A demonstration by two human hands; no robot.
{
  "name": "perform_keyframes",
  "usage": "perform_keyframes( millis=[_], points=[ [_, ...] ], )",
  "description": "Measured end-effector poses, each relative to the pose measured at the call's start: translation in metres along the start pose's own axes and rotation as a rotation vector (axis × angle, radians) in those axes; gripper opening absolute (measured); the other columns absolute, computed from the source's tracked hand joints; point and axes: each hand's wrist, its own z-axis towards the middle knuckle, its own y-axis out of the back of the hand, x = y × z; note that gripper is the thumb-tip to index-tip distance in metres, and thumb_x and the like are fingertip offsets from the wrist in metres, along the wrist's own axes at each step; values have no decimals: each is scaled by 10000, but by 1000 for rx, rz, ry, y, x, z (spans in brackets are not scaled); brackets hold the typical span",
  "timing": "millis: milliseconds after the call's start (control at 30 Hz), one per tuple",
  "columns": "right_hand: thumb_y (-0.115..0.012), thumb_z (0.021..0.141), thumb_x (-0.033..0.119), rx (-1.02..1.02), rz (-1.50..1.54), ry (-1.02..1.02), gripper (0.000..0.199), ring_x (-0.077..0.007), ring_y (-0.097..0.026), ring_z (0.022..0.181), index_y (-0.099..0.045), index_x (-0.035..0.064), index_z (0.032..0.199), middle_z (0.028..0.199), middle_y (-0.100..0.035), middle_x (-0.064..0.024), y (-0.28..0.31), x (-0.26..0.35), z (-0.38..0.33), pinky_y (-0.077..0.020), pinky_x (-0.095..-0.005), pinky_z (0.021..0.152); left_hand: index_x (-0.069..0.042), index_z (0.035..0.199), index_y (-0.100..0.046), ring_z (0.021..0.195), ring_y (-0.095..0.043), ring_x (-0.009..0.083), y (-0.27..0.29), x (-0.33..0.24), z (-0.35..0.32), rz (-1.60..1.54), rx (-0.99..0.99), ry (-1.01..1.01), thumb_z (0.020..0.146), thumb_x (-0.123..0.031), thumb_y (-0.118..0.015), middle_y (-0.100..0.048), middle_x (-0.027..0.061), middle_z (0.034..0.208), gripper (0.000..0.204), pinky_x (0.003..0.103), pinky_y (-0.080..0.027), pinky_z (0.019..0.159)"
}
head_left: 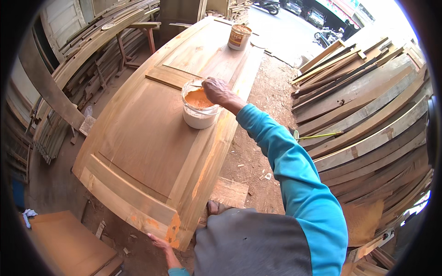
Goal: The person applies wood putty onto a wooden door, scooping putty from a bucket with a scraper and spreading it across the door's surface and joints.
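Note:
A large wooden panel door (147,124) lies flat, with smears of orange filler (174,230) on its near corner and along its right side. On it stands a white bucket (200,119) holding orange paste (199,98). My right hand (220,93) is closed at the bucket's right rim. Its fingers hide whatever they grip. Beside the door's near end is my left hand (161,245), fingers stretched out by the edge and holding nothing visible. Farther along the door stands a second tub (239,37) with a coloured label and an orange-smeared top.
Long boards (368,124) lean and lie stacked on the right, a yellow-green stick (320,135) among them. More timber (92,50) is piled at left. A brown sheet (69,241) lies at lower left. Parked vehicles (294,9) stand on the street beyond.

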Motion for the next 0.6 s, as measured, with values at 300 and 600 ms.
perform_keyframes(
  millis=[300, 600],
  points=[
    [-612, 940, 187, 249, -178, 128, 203, -344, -741, 932, -772, 62, 949, 993, -771, -152, -57, -29, 65, -581, -480, 740, 139, 1317, -613, 1024, -680, 400, 5, -19, -13, 238, -122, 22, 1067, -574, -472, -680, 320, 1225, 769, 470, -539, 880],
    [-718, 898, 254, 379, -109, 178, 193, -327, -721, 1000, -787, 87, 965, 1026, -766, -122, -38, -31, 62, -574, -439, 828, 169, 1186, -655, 926, -672, 390, 4, -28, -19, 81, -125, -7, 1073, -544, -487, -699, 318, 1090, 741, 479, -551, 834]
  ],
)
